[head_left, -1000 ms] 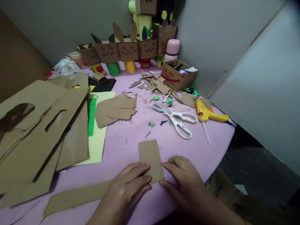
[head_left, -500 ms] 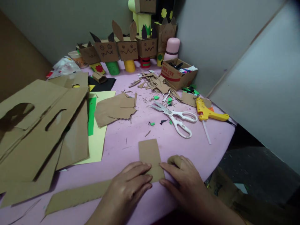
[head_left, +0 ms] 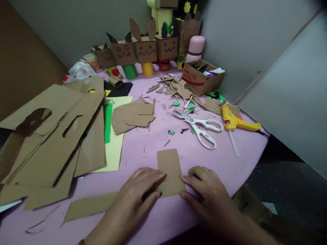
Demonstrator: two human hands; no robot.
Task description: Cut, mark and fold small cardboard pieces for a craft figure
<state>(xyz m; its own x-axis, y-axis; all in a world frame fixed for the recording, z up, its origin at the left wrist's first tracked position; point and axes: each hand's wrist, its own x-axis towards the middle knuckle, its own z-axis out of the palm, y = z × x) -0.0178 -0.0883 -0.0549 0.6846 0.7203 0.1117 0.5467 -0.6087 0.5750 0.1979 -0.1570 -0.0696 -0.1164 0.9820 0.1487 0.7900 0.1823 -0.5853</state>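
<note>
Fingers of the left hand (head_left: 135, 193) and right hand (head_left: 212, 191) rested, unclosed, against the small cardboard (head_left: 169, 159); between them, the crease (head_left: 172, 179) seemed to need even pressing.

Craft corner with scissors (head_left: 191, 120), glue gun (head_left: 231, 119), cardboard scraps (head_left: 181, 90)

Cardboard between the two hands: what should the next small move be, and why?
Probably a light nudge from the right hand to even up the right edge of the cardboard. Its fingers and thumb sit at that edge, while the left hand lies at the left side. A line crosses the cardboard; I cannot tell whether it is a crease or an overlap.
</note>
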